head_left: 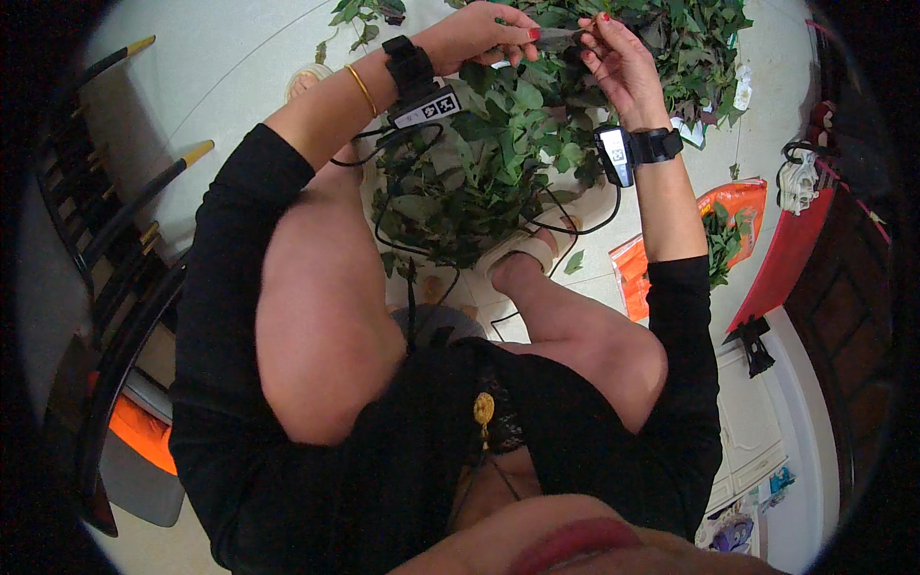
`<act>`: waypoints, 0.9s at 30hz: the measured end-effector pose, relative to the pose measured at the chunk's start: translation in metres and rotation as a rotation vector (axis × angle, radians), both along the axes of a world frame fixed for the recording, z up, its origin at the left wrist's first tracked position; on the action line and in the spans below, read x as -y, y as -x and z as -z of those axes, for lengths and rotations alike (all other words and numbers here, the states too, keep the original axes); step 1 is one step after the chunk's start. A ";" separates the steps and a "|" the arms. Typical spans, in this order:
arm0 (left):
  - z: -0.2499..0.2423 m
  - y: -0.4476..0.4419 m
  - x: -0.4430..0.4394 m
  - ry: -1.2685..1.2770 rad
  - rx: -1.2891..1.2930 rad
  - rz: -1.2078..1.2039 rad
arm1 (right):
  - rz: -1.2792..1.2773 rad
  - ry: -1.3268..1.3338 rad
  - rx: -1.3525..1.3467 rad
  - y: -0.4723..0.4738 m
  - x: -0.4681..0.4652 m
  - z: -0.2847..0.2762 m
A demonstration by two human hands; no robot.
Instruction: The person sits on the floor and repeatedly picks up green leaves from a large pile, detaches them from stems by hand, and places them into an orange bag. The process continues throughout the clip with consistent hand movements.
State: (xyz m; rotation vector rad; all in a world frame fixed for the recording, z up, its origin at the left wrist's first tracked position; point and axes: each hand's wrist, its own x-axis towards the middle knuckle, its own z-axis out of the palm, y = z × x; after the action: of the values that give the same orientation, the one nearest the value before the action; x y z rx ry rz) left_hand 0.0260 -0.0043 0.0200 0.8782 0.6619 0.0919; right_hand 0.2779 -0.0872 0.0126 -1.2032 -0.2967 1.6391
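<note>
At the top of the head view, my left hand (489,36) pinches the edge of a dark leaf (557,37) between thumb and fingers. My right hand (618,61) pinches the leaf's other end, near its stem. Both hands are above a large heap of leafy green stems (690,43) on the floor. Nearer to me, between my feet, lies another pile of green leaves (474,172). Each wrist wears a black strap with a small device, and black cables hang from them over the leaves.
At the right, an orange plastic bag (740,194) lies under more leaves, beside a red panel (783,259). Black chair parts with yellow tips (172,165) stand at the left. A loose leaf (574,262) lies on the tiled floor by my sandal (528,251).
</note>
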 end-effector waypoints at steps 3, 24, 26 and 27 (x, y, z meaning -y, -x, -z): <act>0.002 0.000 0.001 0.065 0.012 -0.032 | 0.015 0.019 -0.015 0.000 0.000 0.002; 0.012 0.008 0.009 -0.187 -0.174 0.000 | -0.010 -0.072 0.132 -0.005 0.006 -0.002; 0.015 0.010 0.014 -0.205 -0.160 -0.002 | -0.059 -0.072 0.205 -0.014 0.007 0.008; 0.018 0.011 0.014 -0.200 -0.193 -0.012 | -0.065 -0.067 0.237 -0.016 0.008 0.010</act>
State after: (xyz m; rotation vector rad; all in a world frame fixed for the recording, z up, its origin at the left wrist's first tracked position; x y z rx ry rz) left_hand 0.0150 -0.0188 0.0022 1.0845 0.8484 0.0851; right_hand 0.2940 -0.0954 0.0029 -1.3505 -0.5405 1.5298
